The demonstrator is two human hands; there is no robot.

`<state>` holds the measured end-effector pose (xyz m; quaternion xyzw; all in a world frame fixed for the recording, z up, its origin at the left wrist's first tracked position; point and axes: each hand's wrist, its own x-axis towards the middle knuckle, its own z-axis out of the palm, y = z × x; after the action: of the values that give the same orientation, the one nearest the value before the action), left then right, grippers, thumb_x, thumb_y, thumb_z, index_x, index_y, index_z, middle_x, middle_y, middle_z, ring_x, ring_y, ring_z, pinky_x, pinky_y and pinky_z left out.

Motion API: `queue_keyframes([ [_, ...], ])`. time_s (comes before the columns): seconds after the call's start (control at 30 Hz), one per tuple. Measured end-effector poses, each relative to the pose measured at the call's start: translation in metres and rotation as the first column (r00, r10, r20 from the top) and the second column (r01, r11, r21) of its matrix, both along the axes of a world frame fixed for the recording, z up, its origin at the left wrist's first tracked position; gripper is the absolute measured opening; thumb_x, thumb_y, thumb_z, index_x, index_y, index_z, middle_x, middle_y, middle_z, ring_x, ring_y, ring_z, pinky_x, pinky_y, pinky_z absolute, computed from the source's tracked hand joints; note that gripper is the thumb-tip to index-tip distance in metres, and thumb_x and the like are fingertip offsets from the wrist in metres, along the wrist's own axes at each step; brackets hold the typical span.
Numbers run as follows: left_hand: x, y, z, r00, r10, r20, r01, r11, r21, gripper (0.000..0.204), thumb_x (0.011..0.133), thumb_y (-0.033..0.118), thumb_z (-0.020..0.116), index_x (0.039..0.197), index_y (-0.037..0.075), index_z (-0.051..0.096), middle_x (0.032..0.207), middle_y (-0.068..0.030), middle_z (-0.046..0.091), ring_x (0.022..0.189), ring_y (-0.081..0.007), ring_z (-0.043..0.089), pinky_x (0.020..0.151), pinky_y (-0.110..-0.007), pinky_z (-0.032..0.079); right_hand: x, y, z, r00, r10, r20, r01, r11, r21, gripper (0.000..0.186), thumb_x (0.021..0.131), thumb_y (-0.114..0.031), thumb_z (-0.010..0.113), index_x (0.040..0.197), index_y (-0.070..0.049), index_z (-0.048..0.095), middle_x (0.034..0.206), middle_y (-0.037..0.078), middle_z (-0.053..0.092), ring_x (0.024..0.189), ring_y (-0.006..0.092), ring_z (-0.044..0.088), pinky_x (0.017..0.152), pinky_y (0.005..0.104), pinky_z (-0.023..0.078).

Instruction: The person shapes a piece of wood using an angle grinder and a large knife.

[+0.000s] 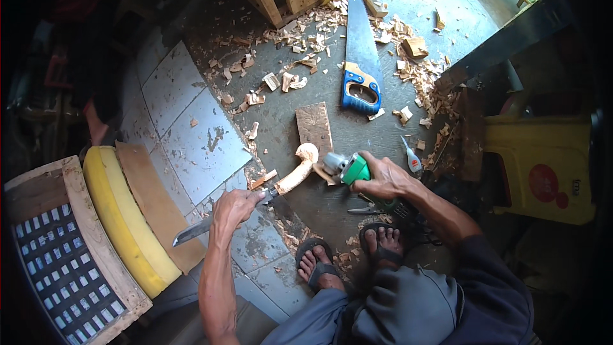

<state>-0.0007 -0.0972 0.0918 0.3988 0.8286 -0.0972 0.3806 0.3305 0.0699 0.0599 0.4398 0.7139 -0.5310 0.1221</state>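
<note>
Wooden handle [294, 177] curves, pale, knobbed; left fingers [248, 197] clasp blade [193, 231], right fingers [369, 161] clasp grinder [356, 171].

1. Holding the knife [292, 181] left of the angle grinder [355, 170], near the wooden block [313, 124].
2. Facing the handsaw [363, 48] on the floor [278, 124] behind the block, between wood shavings [426, 83].
3. Having the small bottle [412, 156] right of the grinder.

Green grinder [357, 170]; blue-and-tan saw handle [361, 77]; yellow cushion [120, 220].
</note>
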Motion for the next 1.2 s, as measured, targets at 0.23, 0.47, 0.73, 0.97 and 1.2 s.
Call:
queue_keyframes([
  [0.23, 0.025, 0.003, 0.032, 0.974, -0.104, -0.202, 0.122, 0.989, 0.079, 0.052, 0.093, 0.054, 0.061, 0.077, 0.006, 0.075, 0.059, -0.0180, 0.064, 0.061, -0.0367, 0.065, 0.065, -0.046, 0.050, -0.003, -0.011, 0.002, 0.995, 0.097, -0.022, -0.097, 0.995, 0.010, 0.087, 0.074, -0.050, 0.071, 0.139, 0.001, 0.044, 0.099, 0.032, 0.070, 0.093, 0.0461, 0.069, 0.085, 0.0489, 0.053],
  [0.47, 0.057, 0.019, 0.056, 0.870, -0.320, -0.375, 0.376, 0.922, 0.086, 0.048, 0.096, 0.046, 0.059, 0.080, 0.005, 0.077, 0.063, -0.0203, 0.066, 0.063, -0.0384, 0.069, 0.070, -0.047, 0.052, -0.007, -0.014, 0.012, 0.996, 0.057, -0.072, -0.053, 0.997, 0.052, 0.083, 0.076, -0.049, 0.067, 0.135, 0.006, 0.044, 0.093, 0.034, 0.069, 0.088, 0.0480, 0.070, 0.081, 0.0505, 0.055],
  [0.73, 0.079, 0.013, 0.060, 0.830, -0.336, -0.445, 0.430, 0.894, 0.128, 0.044, 0.097, 0.041, 0.059, 0.074, 0.007, 0.075, 0.061, -0.0178, 0.067, 0.055, -0.0323, 0.068, 0.081, -0.043, 0.049, -0.011, -0.020, 0.009, 0.994, -0.075, -0.085, 0.071, 0.996, -0.051, 0.089, 0.072, -0.051, 0.070, 0.140, 0.002, 0.046, 0.105, 0.033, 0.069, 0.098, 0.0455, 0.069, 0.089, 0.0479, 0.052],
  [0.97, 0.084, 0.019, 0.064, 0.746, -0.434, -0.505, 0.519, 0.854, 0.033, 0.034, 0.096, 0.034, 0.060, 0.072, 0.015, 0.074, 0.064, -0.0082, 0.070, 0.055, -0.0220, 0.069, 0.079, -0.036, 0.043, -0.007, -0.019, -0.013, 0.989, -0.132, -0.071, 0.126, 0.989, -0.072, 0.087, 0.072, -0.053, 0.070, 0.139, -0.001, 0.050, 0.111, 0.028, 0.069, 0.102, 0.0398, 0.068, 0.090, 0.0450, 0.051],
  [1.2, 0.084, 0.025, 0.069, 0.752, -0.463, -0.469, 0.535, 0.845, 0.024, 0.031, 0.096, 0.028, 0.059, 0.072, 0.016, 0.075, 0.064, -0.0070, 0.070, 0.055, -0.0221, 0.069, 0.080, -0.037, 0.042, -0.010, -0.017, -0.009, 0.984, -0.143, -0.107, 0.129, 0.984, -0.121, 0.077, 0.075, -0.051, 0.070, 0.133, -0.003, 0.054, 0.111, 0.024, 0.069, 0.103, 0.0371, 0.067, 0.090, 0.0433, 0.051],
])
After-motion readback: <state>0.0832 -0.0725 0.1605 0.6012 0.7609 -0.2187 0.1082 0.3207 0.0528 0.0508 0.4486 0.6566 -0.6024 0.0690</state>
